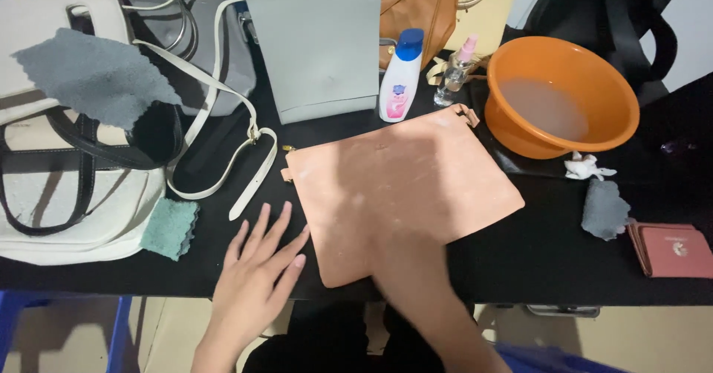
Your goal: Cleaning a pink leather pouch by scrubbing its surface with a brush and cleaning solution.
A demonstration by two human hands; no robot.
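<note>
Black table (564, 269) under flat pink bag (401, 195), tiled floor below.

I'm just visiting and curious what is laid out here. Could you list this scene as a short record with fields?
Surface: black table
Left hand: left hand flat on the table, fingers spread, beside the pink flat bag
Right hand: right hand blurred, lying over the near edge of the pink flat bag; grip cannot be told
Behind bag: white bottle with blue cap, small spray bottle, grey bag
Right side: orange basin with cloudy water, grey cloth, red wallet
Left side: white handbag, green cloth
</note>
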